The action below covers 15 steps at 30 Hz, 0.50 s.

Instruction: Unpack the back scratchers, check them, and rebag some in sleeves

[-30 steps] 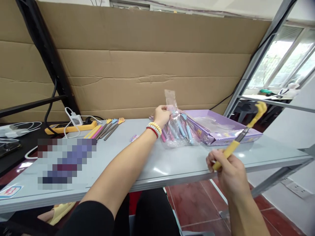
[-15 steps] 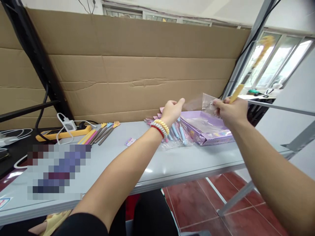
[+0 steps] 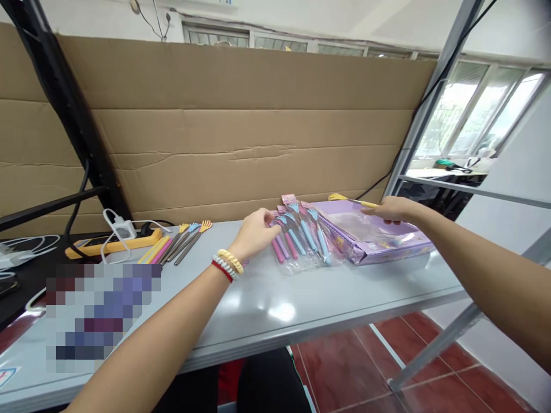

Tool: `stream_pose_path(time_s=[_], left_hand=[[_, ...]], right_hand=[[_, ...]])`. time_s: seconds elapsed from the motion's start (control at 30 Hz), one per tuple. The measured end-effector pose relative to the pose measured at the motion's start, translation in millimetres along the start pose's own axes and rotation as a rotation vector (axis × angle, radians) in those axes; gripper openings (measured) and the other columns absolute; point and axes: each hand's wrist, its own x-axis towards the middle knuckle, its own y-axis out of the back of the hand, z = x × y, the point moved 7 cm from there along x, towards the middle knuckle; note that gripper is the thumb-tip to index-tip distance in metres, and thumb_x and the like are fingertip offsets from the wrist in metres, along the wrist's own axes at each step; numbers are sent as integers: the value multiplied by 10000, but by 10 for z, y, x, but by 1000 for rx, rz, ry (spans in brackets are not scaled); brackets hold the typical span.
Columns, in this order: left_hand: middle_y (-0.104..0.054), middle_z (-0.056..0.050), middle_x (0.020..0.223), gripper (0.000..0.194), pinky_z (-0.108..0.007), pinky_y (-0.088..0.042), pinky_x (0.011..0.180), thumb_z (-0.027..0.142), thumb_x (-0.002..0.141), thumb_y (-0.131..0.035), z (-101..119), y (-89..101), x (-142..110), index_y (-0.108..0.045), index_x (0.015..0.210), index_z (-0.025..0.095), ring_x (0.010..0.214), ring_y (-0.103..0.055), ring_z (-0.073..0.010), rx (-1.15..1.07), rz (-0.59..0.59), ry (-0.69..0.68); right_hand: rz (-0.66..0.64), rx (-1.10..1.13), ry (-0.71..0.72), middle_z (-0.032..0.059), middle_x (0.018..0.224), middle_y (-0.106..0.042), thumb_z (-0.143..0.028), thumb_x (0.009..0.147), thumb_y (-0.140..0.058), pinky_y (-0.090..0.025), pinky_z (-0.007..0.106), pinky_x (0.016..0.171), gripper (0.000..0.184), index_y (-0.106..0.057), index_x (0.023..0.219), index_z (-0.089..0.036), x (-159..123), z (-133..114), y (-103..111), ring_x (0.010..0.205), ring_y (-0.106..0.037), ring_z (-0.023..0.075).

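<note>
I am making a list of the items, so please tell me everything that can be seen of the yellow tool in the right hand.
The yellow tool has a yellow, claw-like head, a thin shaft that looks like metal, and a yellow handle, perhaps plastic. The right hand grips the handle, hiding its end. The tool is nearly level, head pointing left, and appears over the far side of the open purple box; contact there cannot be told.

No words or numbers you can read. Sticker (image 3: pixel 6 377) on your table (image 3: pixel 253 327), near left corner: blue border, red mark, cut by view edge. Pink header card (image 3: pixel 288 199) by bagged back scratchers (image 3: pixel 307 231): print too small.
</note>
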Motion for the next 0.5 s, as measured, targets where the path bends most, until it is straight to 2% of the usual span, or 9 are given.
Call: stream_pose_path(time_s=[0.03,0.1,0.17,0.23,0.27,0.37,0.43,0.5], left_hand=[[-640,-52,912,167,-326,-455,746,263,729,-567,91,-81,36,-557,871,176,817,-580,-185,23,-42,-37],[-638,-57,930,163,-330,-462,765,252,729,-554,293,-226,110,-552,872,175,839,-580,-190,63,-111,-120],[-634,-63,947,158,-336,-459,803,241,736,-542,490,-335,166,-549,876,169,874,-575,-197,93,-164,-221],[-625,-68,957,160,-343,-453,833,246,754,-533,650,-416,192,-548,889,162,908,-565,-203,111,-215,-331],[-619,-69,961,163,-345,-453,837,254,766,-526,706,-448,194,-549,898,160,914,-562,-203,115,-243,-381],[-599,-72,986,174,-346,-460,832,264,801,-497,775,-510,183,-551,932,164,916,-558,-196,121,-321,-474],[-589,-73,1011,181,-351,-465,831,259,814,-484,755,-522,183,-553,957,172,913,-562,-191,135,-363,-490],[-583,-72,1031,187,-361,-467,836,256,822,-478,707,-503,195,-555,975,180,924,-562,-194,157,-385,-486]], right_hand=[[8,-62,-15,110,454,-521,-497,824,-550,-304,281,462,509,-545,511,-96,41,37,46,405,-434,119],[56,-26,-46,109,483,-539,-453,836,-536,-334,290,498,482,-560,521,-89,146,158,139,415,-453,121],[53,92,-93,108,503,-554,-276,801,-587,-348,291,513,339,-573,532,-72,268,330,134,418,-466,114],[-3,242,-158,116,471,-540,-63,718,-585,-344,294,502,228,-564,492,-49,390,504,5,414,-471,114],[-37,323,-191,118,443,-523,12,681,-559,-339,295,490,229,-549,458,-42,447,573,-96,410,-472,117],[-72,519,-262,106,385,-480,119,614,-501,-333,295,459,288,-489,379,-47,613,682,-405,399,-479,126],[-21,586,-239,102,387,-488,141,603,-488,-343,296,452,296,-479,377,-49,745,667,-528,396,-488,127],[81,665,-155,108,413,-520,150,590,-502,-348,287,451,267,-503,401,-38,895,608,-550,396,-496,121]])
